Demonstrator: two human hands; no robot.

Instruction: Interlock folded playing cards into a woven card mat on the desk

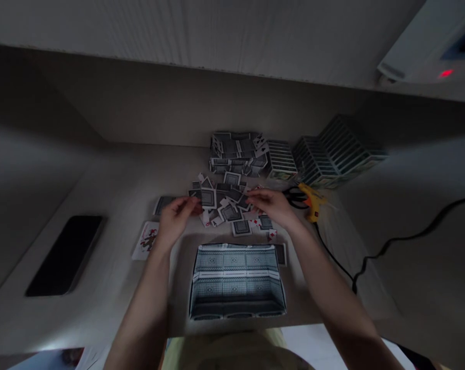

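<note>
My left hand (181, 211) pinches a face-down playing card (208, 198) at its left edge, above the left side of a loose heap of cards (229, 211). On the heap's right side, the thumb and fingers of my right hand (273, 204) close on the edge of another dark-backed card (243, 201). Some cards in the heap lie face up, others face down, overlapping. Between my forearms stands an open box made of playing cards (238, 275), its patterned inside facing up. A joker card (145, 240) lies face up beside my left forearm.
Behind the heap stands another structure of cards (238, 151). Ribbed card stacks (282, 159) line the back right. A yellow glue gun (313, 201) with a black cord and black-handled scissors (294, 196) lie right. A dark phone (66, 255) lies left. A shelf overhangs the table.
</note>
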